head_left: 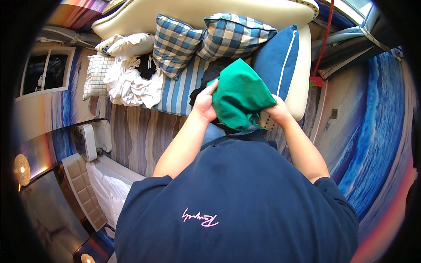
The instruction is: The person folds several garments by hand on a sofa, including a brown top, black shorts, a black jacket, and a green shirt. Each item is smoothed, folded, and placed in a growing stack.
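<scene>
A green cloth [241, 94], partly folded with its top edge forming a peak, is held up between my two hands in front of my body. My left hand [205, 101] grips its left edge, thumb up against the fabric. At the right corner my right hand [279, 111] pinches the cloth. Whether it is a garment or a bag I cannot tell. Behind it, dark clothing [205, 83] lies on the blue striped sofa seat [177, 93], partly covered by the cloth.
Crumpled white clothes [131, 85] lie on the sofa's left part. Checked pillows [177, 44] and a blue cushion [275, 61] lean along its back and right arm. A bed [107, 188] stands at the lower left. A red pole [323, 44] stands right of the sofa.
</scene>
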### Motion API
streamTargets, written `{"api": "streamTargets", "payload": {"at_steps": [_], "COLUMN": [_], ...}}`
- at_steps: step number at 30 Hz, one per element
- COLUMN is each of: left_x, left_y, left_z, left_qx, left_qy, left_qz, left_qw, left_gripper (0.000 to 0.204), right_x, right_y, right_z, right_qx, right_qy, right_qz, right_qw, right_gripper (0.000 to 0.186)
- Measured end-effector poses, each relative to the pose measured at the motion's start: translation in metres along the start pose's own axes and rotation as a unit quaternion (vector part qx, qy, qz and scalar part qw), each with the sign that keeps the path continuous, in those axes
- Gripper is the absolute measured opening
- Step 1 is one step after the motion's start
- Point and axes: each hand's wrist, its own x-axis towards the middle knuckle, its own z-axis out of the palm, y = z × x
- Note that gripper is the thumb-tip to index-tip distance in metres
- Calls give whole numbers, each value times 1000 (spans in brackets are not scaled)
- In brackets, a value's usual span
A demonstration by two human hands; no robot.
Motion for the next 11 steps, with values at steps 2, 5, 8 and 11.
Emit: {"api": "streamTargets", "payload": {"at_steps": [2,5,8,11], "left_x": [-11,-37,-51,-57], "left_y": [13,28,47,67], "left_z": [14,45,52,47], "left_qx": [161,285,389,526], "left_qy": [-4,-21,-85,-143], "left_qz": [124,162,165,181], "left_qw": [979,944,902,819], "left_gripper": [36,33,34,36], "right_x": [-2,-2,7,21], "right_y": [-16,-38,-58,-94], "right_z": [8,20,30,74], "right_qx": [-115,-100,156,203], "right_qy": [-44,-14,-60,-52], "right_qz": [34,19,-36,-23], "right_qw": [992,995,985,978], "right_gripper": [46,50,55,55]}}
